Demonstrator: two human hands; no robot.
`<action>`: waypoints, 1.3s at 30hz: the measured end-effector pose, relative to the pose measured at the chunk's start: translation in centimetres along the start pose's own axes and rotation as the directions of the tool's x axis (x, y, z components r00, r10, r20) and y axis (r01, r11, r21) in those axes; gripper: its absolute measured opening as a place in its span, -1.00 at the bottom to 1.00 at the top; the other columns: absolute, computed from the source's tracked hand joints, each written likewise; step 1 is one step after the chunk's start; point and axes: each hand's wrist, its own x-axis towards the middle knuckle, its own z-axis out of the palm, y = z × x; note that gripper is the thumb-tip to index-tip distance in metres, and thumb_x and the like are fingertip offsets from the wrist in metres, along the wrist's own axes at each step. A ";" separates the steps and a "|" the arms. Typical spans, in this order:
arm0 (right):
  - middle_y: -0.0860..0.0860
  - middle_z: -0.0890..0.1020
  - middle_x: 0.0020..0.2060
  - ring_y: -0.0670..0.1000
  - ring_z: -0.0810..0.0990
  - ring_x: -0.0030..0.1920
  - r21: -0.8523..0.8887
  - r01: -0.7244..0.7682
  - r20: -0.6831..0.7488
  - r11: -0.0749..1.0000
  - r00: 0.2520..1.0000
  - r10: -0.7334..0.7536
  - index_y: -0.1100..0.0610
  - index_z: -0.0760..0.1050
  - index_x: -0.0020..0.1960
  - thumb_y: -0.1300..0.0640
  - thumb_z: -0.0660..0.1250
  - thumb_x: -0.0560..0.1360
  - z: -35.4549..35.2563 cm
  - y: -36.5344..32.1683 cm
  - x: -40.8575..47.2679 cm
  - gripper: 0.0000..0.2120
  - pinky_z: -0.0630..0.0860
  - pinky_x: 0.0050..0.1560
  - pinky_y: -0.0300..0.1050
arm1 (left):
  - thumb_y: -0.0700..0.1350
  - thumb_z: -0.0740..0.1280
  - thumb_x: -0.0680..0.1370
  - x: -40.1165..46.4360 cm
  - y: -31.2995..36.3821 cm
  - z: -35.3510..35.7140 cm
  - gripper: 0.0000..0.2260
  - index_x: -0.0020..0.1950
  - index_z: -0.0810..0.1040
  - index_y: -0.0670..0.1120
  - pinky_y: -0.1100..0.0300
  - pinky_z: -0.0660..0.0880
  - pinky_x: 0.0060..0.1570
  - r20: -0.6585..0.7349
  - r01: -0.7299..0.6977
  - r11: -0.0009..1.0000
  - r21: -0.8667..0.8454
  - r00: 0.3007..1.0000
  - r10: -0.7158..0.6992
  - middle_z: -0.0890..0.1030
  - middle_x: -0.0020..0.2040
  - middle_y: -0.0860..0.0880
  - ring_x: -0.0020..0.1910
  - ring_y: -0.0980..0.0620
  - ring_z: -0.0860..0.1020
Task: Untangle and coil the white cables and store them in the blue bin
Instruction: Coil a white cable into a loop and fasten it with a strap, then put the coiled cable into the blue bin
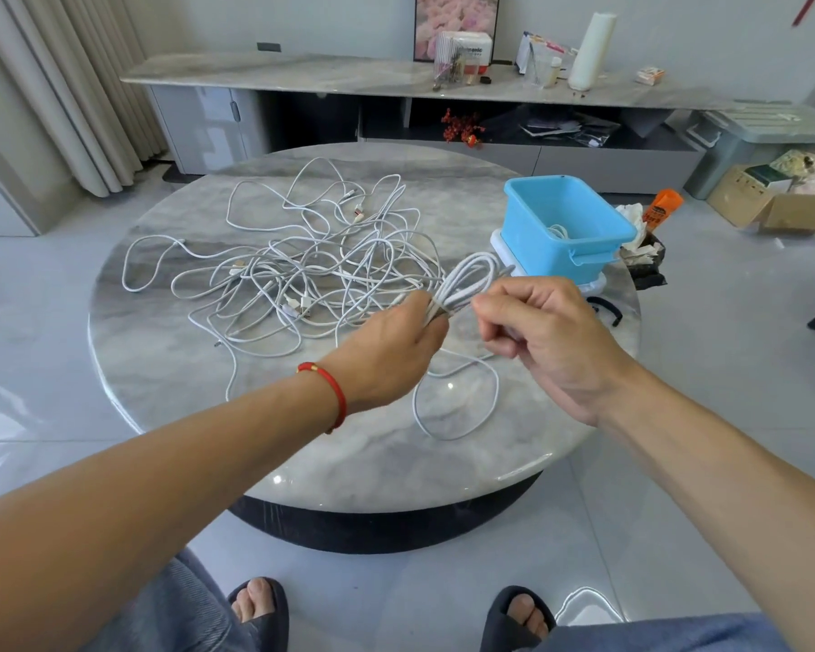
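Our left hand (398, 343) gripped the coil (467, 282); our right hand (544, 336) pinched its loose tail, which we judged should be wound tight.

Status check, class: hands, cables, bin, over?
Left hand grips coiled cable; right hand pinches its loose end. Tangled cables remain on table. Blue bin unobstructed.

— What colours are seen on the tabletop (198, 369)?
— Grey-veined marble is shown; white cables (311, 256) and a sky-blue bin (579, 261) are carried.
— And elsewhere?
— A red bracelet (335, 392) is worn, with black slippers (264, 623).
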 end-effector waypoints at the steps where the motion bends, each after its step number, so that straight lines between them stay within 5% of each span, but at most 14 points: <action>1: -0.04 0.42 -0.52 -0.05 0.36 -0.40 -0.085 0.028 -0.028 0.996 0.999 -0.031 0.30 0.51 -0.34 0.26 0.34 0.61 -0.5 -0.1 0.0 -0.65 0.34 -0.27 -0.19 | 0.04 0.21 0.64 0.2 0.2 0.0 -0.75 0.02 0.38 -0.16 0.03 0.38 -0.20 0.026 0.070 0.983 -0.170 0.997 -0.066 0.40 -0.26 0.02 -0.29 -0.07 0.39; 4: 0.16 0.54 -0.41 0.21 0.46 -0.29 -0.364 0.062 -0.081 0.929 0.992 -0.097 0.15 0.64 -0.29 0.06 0.39 0.60 -2.0 0.2 0.2 -0.68 0.43 -0.12 0.00 | -0.02 0.16 0.63 0.4 1.0 0.0 -0.66 0.18 0.52 -0.26 0.07 0.42 -0.33 0.141 0.274 0.680 -0.681 0.959 -0.245 0.36 -0.26 -0.07 -0.41 -0.02 0.35; 6: 0.12 0.67 -0.29 0.20 0.61 -0.18 -0.496 -0.004 -0.129 0.868 0.989 -0.069 0.06 0.69 -0.23 0.01 0.40 0.61 -2.7 0.8 0.4 -0.73 0.54 -0.03 0.08 | -0.11 0.12 0.64 0.6 1.4 -0.2 -0.66 0.20 0.56 -0.29 0.08 0.45 -0.32 0.135 0.274 0.549 -0.790 0.950 -0.281 0.39 -0.27 -0.12 -0.41 -0.03 0.39; 9: -0.01 0.72 -0.29 0.04 0.69 -0.27 -0.501 -0.112 -0.214 0.858 0.977 0.002 0.06 0.71 -0.13 0.09 0.37 0.62 -2.9 1.2 0.8 -0.80 0.66 -0.07 0.04 | -0.18 0.16 0.68 1.1 2.1 -0.3 -0.75 0.19 0.55 -0.29 0.01 0.53 -0.23 0.097 0.230 0.558 -0.797 0.961 -0.258 0.45 -0.20 -0.18 -0.29 -0.09 0.51; 12: -0.07 0.69 -0.34 -0.07 0.61 -0.40 -0.490 -0.205 -0.328 0.847 0.944 0.038 0.06 0.69 -0.13 0.13 0.32 0.63 -3.2 1.7 1.8 -0.78 0.50 -0.31 -0.15 | -0.18 0.20 0.69 2.3 3.0 0.4 -0.80 0.17 0.54 -0.27 -0.04 0.61 -0.16 0.119 0.229 0.571 -0.788 0.967 -0.225 0.48 -0.11 -0.21 -0.13 -0.17 0.57; 16: -0.07 0.71 -0.25 -0.02 0.65 -0.20 -0.552 -0.231 -0.470 0.801 0.880 -0.070 0.06 0.68 -0.09 0.05 0.31 0.62 -4.5 2.3 3.8 -0.80 0.57 -0.13 -0.03 | -0.19 0.19 0.68 5.3 5.1 1.7 -0.81 0.03 0.57 -0.21 -0.28 0.57 0.12 0.128 0.221 0.553 -0.804 0.971 -0.202 0.49 -0.13 -0.21 -0.08 -0.19 0.52; 24: 0.15 0.67 -0.20 0.01 0.52 -0.23 -0.416 -0.324 -0.470 0.850 0.876 0.104 0.32 0.59 0.02 -0.19 0.28 0.54 -11.5 -0.7 10.3 -0.47 0.40 -0.16 -0.05 | -0.27 0.26 0.64 15.6 9.6 2.6 -0.79 0.20 0.55 -0.37 -0.10 0.66 -0.05 0.202 0.265 0.449 -0.853 0.962 -0.184 0.64 -0.09 -0.24 -0.22 -0.10 0.65; 26: 0.05 0.60 -0.24 0.00 0.52 -0.20 -0.398 -0.332 -0.435 0.855 0.889 0.143 0.30 0.57 -0.06 -0.25 0.34 0.47 -12.6 -1.7 12.1 -0.44 0.40 -0.13 -0.06 | -0.28 0.25 0.63 18.1 10.6 2.7 -0.81 0.17 0.56 -0.36 -0.06 0.67 -0.09 0.153 0.248 0.507 -0.825 0.963 -0.222 0.63 -0.16 -0.21 -0.29 -0.08 0.65; 31: 0.05 0.66 -0.14 0.03 0.59 -0.10 -0.281 -0.282 -0.430 0.917 0.892 0.143 0.23 0.61 -0.08 0.03 0.47 0.51 -15.6 -2.9 18.9 -0.76 0.48 -0.02 -0.08 | -0.22 0.24 0.65 24.6 11.3 3.3 -0.81 0.07 0.61 -0.28 0.03 0.68 -0.17 -0.041 0.126 0.666 -0.735 0.973 -0.228 0.60 -0.18 -0.18 -0.30 -0.06 0.58; 35: 0.13 0.58 -0.33 0.03 0.57 -0.39 -0.241 -0.294 -0.413 0.925 0.893 0.177 0.19 0.49 -0.23 0.26 0.38 0.60 -18.2 -1.9 22.0 -0.78 0.52 -0.36 -0.19 | -0.31 0.26 0.59 27.5 11.1 3.3 -0.87 0.05 0.58 -0.29 -0.02 0.66 -0.08 0.029 0.209 0.679 -0.704 0.963 -0.267 0.64 -0.05 -0.23 -0.20 -0.11 0.62; 37: 0.22 0.62 -0.24 0.04 0.64 -0.43 -0.218 -0.364 -0.421 0.905 0.872 0.249 0.25 0.49 -0.12 0.29 0.36 0.61 -19.6 0.1 22.9 -0.86 0.58 -0.41 -0.15 | -0.31 0.23 0.59 28.6 9.8 3.6 -0.84 0.09 0.57 -0.24 -0.04 0.65 0.01 -0.009 0.231 0.764 -0.603 0.955 -0.296 0.57 -0.04 -0.16 -0.12 -0.10 0.57; 39: 0.32 0.66 -0.11 0.14 0.72 -0.29 -0.244 -0.438 -0.438 0.865 0.846 0.304 0.32 0.50 0.06 0.31 0.37 0.60 -20.5 2.5 23.6 -0.91 0.70 -0.24 0.09 | -0.32 0.24 0.57 29.5 8.2 4.1 -0.76 0.20 0.58 -0.30 0.07 0.65 -0.02 -0.074 0.236 0.827 -0.511 0.946 -0.315 0.52 -0.05 -0.15 -0.12 -0.08 0.53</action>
